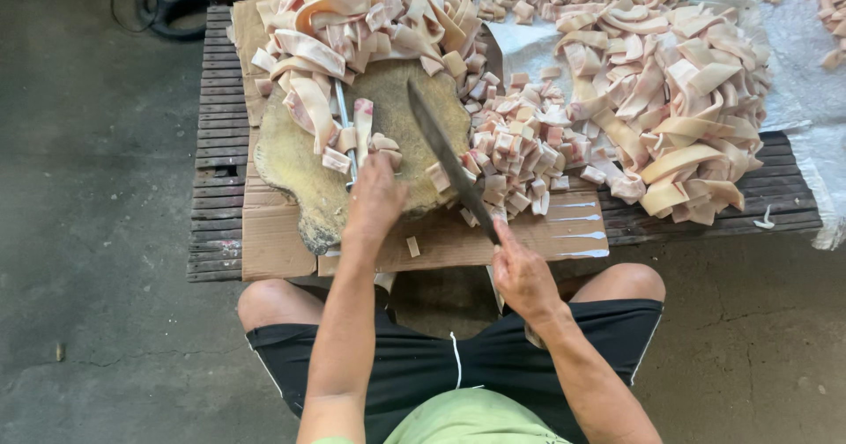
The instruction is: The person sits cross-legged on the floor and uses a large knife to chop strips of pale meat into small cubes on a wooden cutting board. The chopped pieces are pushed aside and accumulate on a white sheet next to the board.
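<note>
Two hands at work over the round wooden chopping block (388, 144), which sits on flattened cardboard (273, 233) laid over a low slatted wooden platform (216, 127). Left hand (377, 199) lies flat at the block's near edge, fingers pressed together and pinning down the near ends of pink-and-cream pork skin strips (359, 131) so they lie straight for the blade. Right hand (520, 272) is wrapped tight round the handle of a long dark cleaver (449, 158), blade lifted and angled up over the block's right side, edge apparently clear of the strips, though that's hard to judge from above. Cut cubes (515, 149) lie heaped just right of the block; long uncut strips piled behind (361, 12) and far right (679, 100), on a white sheet (797, 74)
</note>
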